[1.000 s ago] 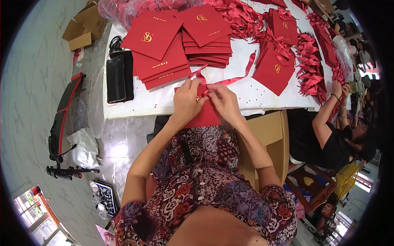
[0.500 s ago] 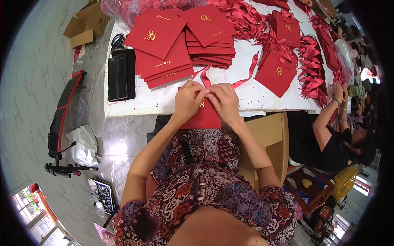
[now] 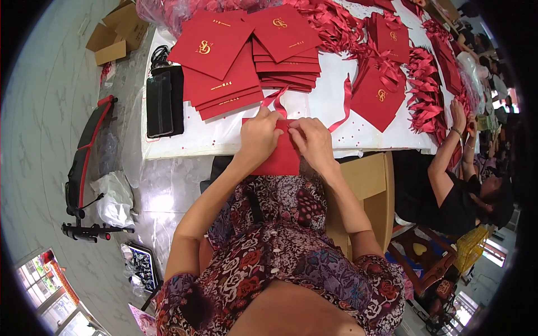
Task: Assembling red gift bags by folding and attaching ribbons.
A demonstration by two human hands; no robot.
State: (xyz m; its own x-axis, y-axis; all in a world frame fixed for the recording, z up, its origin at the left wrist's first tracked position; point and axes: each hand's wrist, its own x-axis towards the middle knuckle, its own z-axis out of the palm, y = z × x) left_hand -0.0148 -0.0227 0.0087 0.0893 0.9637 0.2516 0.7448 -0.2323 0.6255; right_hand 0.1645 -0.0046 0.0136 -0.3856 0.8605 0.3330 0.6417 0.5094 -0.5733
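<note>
A flat red paper bag [image 3: 280,162] lies upright at the table's front edge, against my lap. My left hand [image 3: 259,136] is closed at its upper left part, thumb and fingers gripping near the top edge. Over the upper right part, my right hand [image 3: 314,139] is closed in a pinch. A red satin ribbon [image 3: 343,106] curves across the table and goes behind the right hand; it seems pinched there, though the fingertips hide the contact. Another length of ribbon loops up from the bag's top, just beyond my left fingers.
Stacked flat red bags [image 3: 221,84] with gold print lie beyond my hands. Bags with ribbons attached [image 3: 376,98] lie right. A black phone [image 3: 161,103] rests left on the white tabletop [image 3: 190,143]. An open carton [image 3: 364,187] stands beside me; a co-worker [image 3: 448,185] works at right.
My hands have drawn slightly apart at the top of the bag. The right hand has shifted a little to the right and down. The printed emblem on the bag no longer shows.
</note>
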